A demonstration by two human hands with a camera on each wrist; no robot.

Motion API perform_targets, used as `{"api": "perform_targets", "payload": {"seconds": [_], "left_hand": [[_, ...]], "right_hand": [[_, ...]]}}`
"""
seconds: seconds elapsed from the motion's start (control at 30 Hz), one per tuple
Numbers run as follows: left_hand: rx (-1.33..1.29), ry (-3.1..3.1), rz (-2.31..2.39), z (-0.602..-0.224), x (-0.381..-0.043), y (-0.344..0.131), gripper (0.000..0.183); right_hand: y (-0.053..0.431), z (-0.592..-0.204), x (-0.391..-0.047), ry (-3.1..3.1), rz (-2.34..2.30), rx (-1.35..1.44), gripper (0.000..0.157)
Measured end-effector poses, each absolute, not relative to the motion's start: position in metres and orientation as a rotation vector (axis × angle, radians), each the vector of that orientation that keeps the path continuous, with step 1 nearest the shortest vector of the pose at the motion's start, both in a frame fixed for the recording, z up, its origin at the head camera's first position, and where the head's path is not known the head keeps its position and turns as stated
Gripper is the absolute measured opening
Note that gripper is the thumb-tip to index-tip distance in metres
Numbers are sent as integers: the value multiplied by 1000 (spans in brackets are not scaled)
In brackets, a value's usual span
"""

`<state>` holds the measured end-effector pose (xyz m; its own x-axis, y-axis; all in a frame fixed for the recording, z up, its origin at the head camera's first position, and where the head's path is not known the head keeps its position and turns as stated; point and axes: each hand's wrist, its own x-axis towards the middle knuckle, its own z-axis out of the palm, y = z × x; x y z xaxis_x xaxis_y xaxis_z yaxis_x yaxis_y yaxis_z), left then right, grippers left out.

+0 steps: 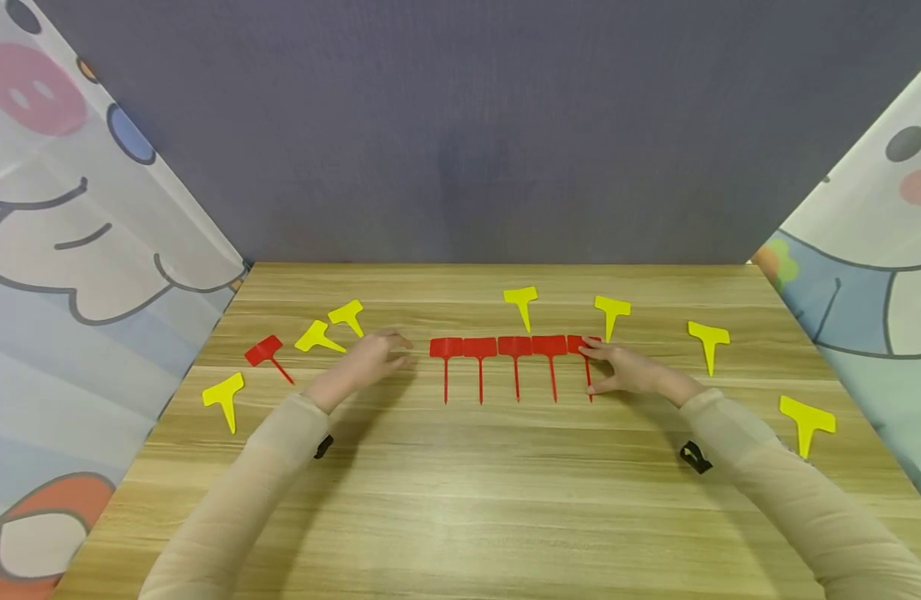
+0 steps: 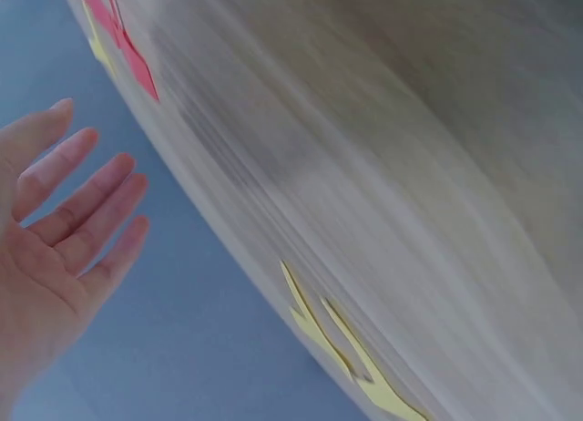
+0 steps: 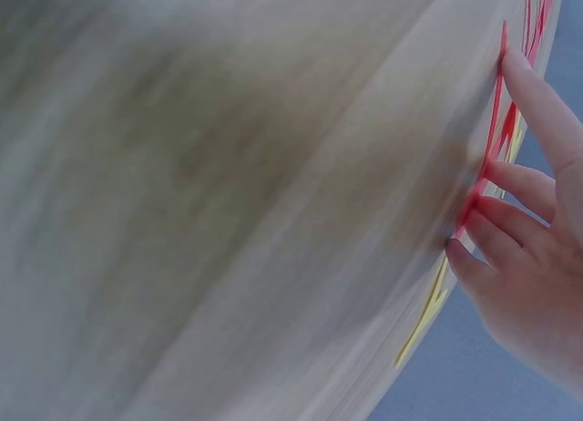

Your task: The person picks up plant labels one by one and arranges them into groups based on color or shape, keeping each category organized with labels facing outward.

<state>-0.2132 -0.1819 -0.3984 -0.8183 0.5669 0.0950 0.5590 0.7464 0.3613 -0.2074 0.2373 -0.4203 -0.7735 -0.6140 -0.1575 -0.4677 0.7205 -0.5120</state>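
Several red T-shaped plant labels lie side by side in a row, heads touching or nearly so, stems toward me. My right hand is at the right end of that row. Its fingertips touch the head of the last red label, and the thumb lies by its stem; in the right wrist view the fingers are spread along this label. Left of the row, my left hand hovers over the table with nothing in it, its fingers loosely extended in the left wrist view.
Yellow T-shaped labels lie behind the row, with others to the right and a few at the left. One loose red label lies at the far left. A grey panel rises behind the wooden table.
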Motion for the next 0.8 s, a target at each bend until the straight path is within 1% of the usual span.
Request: {"api": "perform_targets", "payload": {"seconds": [0.47,0.63,0.8], "left_hand": [[679,2979,728,-387,-205,-228,15],[629,2956,836,-387,-204,-246,15],[521,2934,880,-384,-202,-260,18]], "right_hand": [[238,-420,-206,2611,-648,-834,75],[236,-418,-206,2601,-645,-823,76],[236,-417,-206,2597,-653,-819,75]]}}
